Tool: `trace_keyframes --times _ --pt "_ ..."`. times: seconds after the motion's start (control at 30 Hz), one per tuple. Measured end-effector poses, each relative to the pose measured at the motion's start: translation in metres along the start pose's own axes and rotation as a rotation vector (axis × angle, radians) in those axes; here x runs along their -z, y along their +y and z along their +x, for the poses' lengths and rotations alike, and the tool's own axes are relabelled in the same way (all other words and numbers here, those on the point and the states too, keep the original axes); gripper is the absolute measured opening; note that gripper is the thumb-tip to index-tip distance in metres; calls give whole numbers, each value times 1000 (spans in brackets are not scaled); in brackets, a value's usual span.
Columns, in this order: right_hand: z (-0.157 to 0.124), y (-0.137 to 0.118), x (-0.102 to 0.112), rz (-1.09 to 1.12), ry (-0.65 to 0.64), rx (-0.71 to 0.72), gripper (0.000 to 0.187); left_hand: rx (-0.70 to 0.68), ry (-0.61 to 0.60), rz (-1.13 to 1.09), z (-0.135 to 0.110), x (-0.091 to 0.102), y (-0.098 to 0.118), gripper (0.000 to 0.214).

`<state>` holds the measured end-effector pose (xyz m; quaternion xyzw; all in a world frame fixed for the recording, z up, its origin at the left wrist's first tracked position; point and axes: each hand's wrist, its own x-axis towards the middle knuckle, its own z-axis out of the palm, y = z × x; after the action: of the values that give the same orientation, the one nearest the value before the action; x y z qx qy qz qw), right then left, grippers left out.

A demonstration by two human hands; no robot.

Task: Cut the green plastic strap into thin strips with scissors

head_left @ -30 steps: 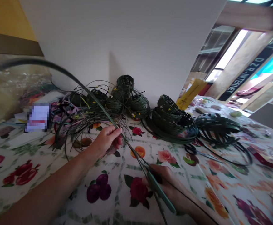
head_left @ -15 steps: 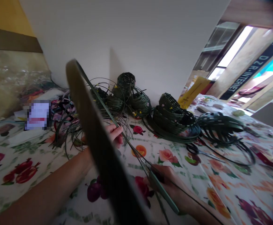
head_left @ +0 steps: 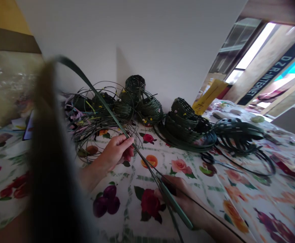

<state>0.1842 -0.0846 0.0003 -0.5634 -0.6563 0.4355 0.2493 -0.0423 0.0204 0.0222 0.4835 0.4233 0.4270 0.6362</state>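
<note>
- Landmark: basket stack [head_left: 182,123], close to the white wall [head_left: 157,40].
- Your left hand [head_left: 114,150], left of the stack and nearer you, pinches the green strip [head_left: 104,102] between thumb and fingers.
- Strip arcs up left of the stack, its closest part blurred; it divides into thinner strands nearer you than the stack.
- Your right hand [head_left: 182,195], nearer you than the stack, is wrapped round the teal-handled tool [head_left: 176,205], strands beside it.
- Working room: printed tablecloth [head_left: 123,189] spreads between your wrists, nearer you than the stack.
- Scissors [head_left: 214,161] lie just off the stack's near right edge.
</note>
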Motion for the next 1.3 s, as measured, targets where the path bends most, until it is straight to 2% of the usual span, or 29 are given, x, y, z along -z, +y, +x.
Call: trace_keyframes --times 0.2,0.57,0.77,0.87,1.3 --pt "1 1 -1 -6 -14 31 32 10 15 8 0 -1 2 34" --pt "3 -4 1 -30 -67 5 35 34 2 -16 1 1 1 35" --pt "4 -6 3 -46 -73 -12 26 -61 106 -30 8 12 7 31" --pt "4 -8 3 -36 -71 -15 27 -70 91 3 7 12 9 29" --pt "-2 4 -1 -56 93 63 25 -77 40 -8 1 8 10 28"
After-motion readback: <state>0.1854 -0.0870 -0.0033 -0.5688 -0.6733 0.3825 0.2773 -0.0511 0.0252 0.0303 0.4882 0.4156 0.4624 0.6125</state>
